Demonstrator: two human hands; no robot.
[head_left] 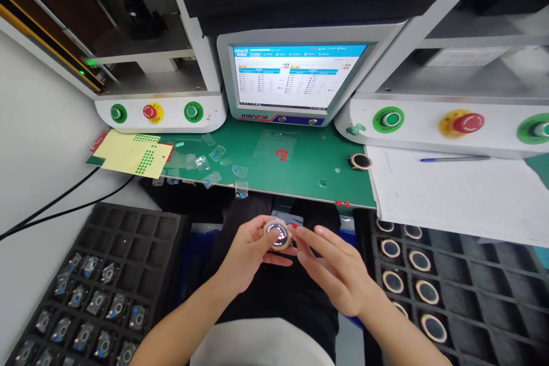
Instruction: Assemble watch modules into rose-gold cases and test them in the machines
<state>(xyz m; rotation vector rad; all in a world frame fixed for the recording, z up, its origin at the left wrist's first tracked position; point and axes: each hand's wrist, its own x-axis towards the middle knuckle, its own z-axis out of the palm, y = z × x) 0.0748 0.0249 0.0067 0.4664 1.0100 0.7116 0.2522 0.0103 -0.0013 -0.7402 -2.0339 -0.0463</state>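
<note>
1. The round ring part (278, 235), tan-rimmed with a glossy dark face, sits in our left hand (249, 251), whose fingers curl closed around its edge, over our lap and just near of the green mat (309, 168).
2. Our right hand (338, 269) is loosely open, its fingertips (300, 235) touching the part's right edge beside a small red bit.
3. To the near left we see a black tray (128, 229) holding wrapped parts; to the near right another black tray (472, 297) holds similar rings.
4. On the mat lie a lone ring (360, 161), clear film scraps (214, 154) and a yellow sticker sheet (132, 154).
5. Far beyond stands a lit monitor (295, 77); papers (450, 194) with a pen (454, 158) lie to the right.
</note>
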